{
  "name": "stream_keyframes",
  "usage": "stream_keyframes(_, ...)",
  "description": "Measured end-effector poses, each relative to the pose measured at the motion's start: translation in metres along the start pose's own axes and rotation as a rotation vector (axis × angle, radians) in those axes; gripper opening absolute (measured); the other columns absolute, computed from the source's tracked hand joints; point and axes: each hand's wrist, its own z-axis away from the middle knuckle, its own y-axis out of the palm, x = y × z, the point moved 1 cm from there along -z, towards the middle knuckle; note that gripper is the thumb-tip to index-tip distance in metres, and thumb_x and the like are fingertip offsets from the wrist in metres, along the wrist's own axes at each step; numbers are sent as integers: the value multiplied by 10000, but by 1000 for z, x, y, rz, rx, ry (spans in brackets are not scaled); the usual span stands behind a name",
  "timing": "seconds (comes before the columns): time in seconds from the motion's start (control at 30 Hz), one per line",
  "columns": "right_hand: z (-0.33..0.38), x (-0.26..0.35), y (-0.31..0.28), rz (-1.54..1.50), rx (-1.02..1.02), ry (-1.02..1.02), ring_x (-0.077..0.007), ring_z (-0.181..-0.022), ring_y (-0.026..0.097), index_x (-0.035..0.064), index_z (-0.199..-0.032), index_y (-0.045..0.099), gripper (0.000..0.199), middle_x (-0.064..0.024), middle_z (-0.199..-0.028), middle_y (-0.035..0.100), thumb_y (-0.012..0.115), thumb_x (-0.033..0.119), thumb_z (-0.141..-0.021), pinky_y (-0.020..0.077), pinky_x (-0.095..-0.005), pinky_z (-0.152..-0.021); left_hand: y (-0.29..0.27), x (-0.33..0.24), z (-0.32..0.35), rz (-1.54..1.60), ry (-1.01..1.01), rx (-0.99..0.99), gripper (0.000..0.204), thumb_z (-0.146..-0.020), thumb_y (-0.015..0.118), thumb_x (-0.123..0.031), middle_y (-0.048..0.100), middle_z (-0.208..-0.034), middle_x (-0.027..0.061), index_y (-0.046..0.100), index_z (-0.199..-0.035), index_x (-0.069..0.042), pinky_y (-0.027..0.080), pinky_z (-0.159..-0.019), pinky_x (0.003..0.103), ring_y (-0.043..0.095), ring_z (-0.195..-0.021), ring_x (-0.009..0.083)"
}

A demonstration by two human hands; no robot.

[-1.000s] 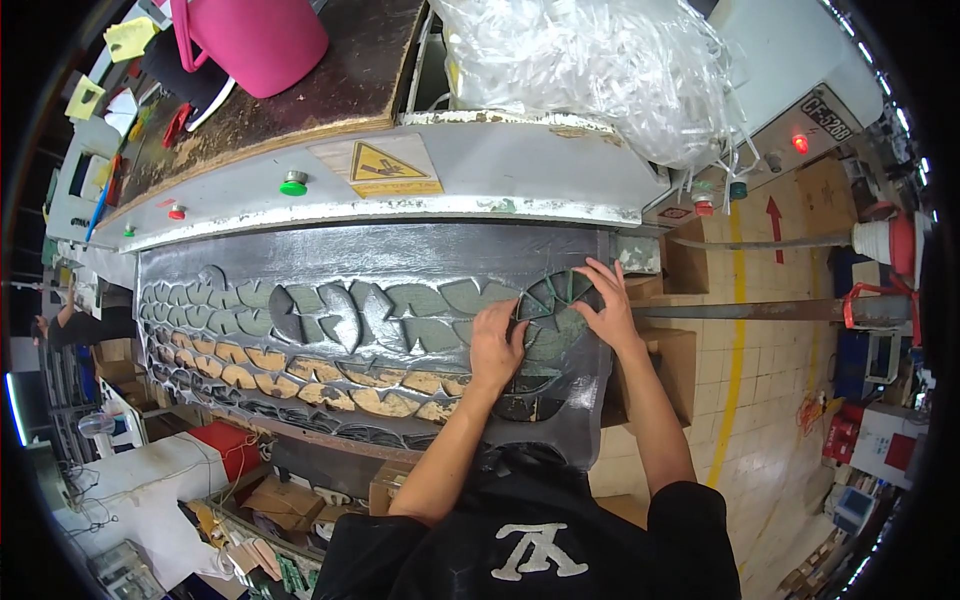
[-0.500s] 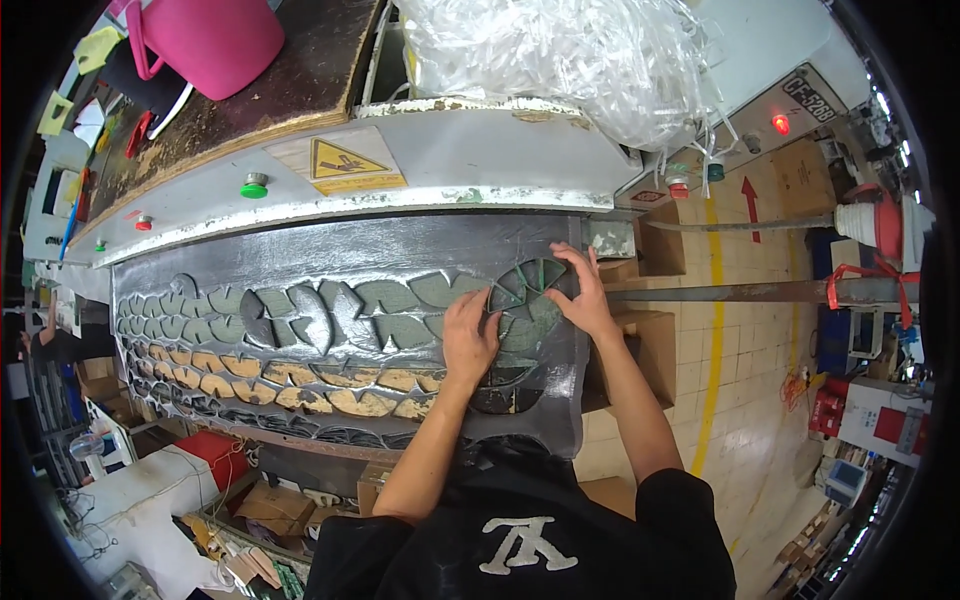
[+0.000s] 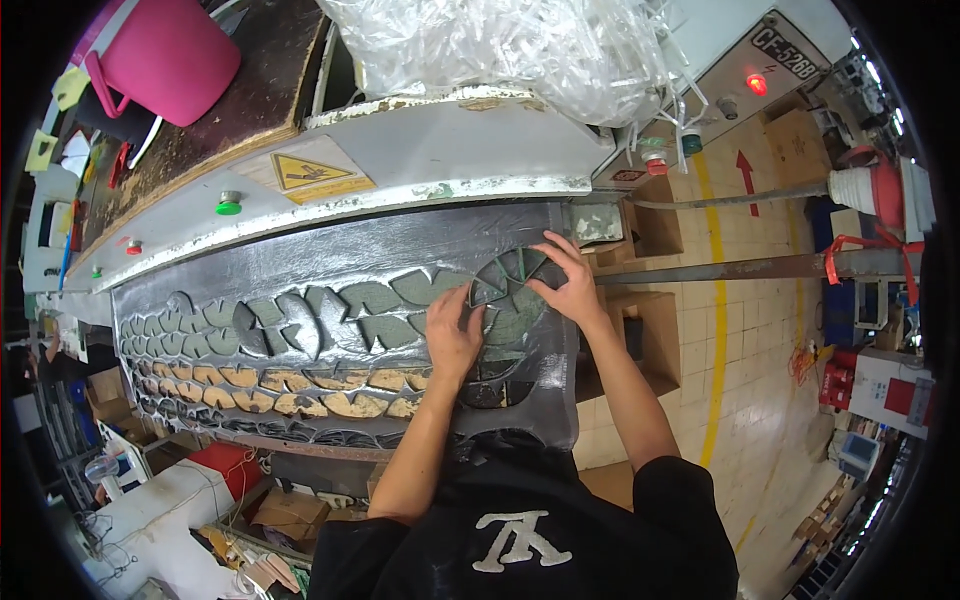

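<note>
A curved cutting die point(image 3: 499, 292) with thin metal walls and green cross-braces rests on a dark, shiny sheet point(image 3: 385, 232), near the sheet's right end. My left hand point(image 3: 453, 335) grips the die's left edge between thumb and fingers. On the opposite side, my right hand point(image 3: 570, 285) has its thumb and fingertips against the die's right edge. To the left, rows of curved cut-outs run along the sheet. Several loose dark cut pieces point(image 3: 318, 325) stand up out of it. My fingers partly cover the die's sides.
Behind the sheet runs a grey machine beam point(image 3: 430, 160) with a green button point(image 3: 229, 204) and a yellow warning label point(image 3: 310, 174). A bag of clear plastic strips point(image 3: 510, 55) and a pink bucket point(image 3: 170, 60) sit above. Cardboard boxes point(image 3: 640, 345) stand to the right.
The head view has shifted and turned slightly. Both hands stay at the sides of the cutting die, with little visible change in their hold.
</note>
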Motion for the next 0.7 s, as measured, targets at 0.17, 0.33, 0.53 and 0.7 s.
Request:
stream_keyframes(0.17, 6, -2, 1, -90, -21, 58, -347, -1415, 597, 86, -1325, 724, 609, -148, -1552, 604, 923, 55, -750, 487, -458, -1149, -3, -4, -2, 130, -71, 23, 478, -883, 815, -73, 722, -1258, 211, 695, -1343, -24, 523, -1034, 470, 668, -1175, 418)
stream_keyframes(0.33, 5, -3, 3, -113, -18, 57, -334, -1403, 613, 72, -1332, 717, 622, -168, -1554, 602, 918, 35, -745, 491, -422, -1137, -3, 4, -3, 139, 18, -12, 439, -870, 807, -29, 745, -1211, 200, 717, -1300, -22, 551, -1007, 445, 694, -1154, 394)
stream_keyframes(0.53, 4, -2, 6, -95, 4, 57, -350, -1383, 626, 70, -1335, 713, 622, -163, -1554, 599, 937, 69, -755, 513, -446, -1113, -4, 2, -4, 135, -16, -11, 433, -878, 766, -9, 740, -1216, 199, 710, -1307, -18, 515, -1032, 464, 677, -1157, 400)
stream_keyframes(0.7, 4, -4, 9, -77, -23, 22, -343, -1366, 645, 69, -1333, 714, 630, -173, -1549, 606, 927, 52, -741, 517, -436, -1111, -3, 4, -2, 129, -19, -30, 433, -884, 764, -25, 740, -1205, 195, 711, -1314, -21, 513, -1031, 464, 670, -1169, 394)
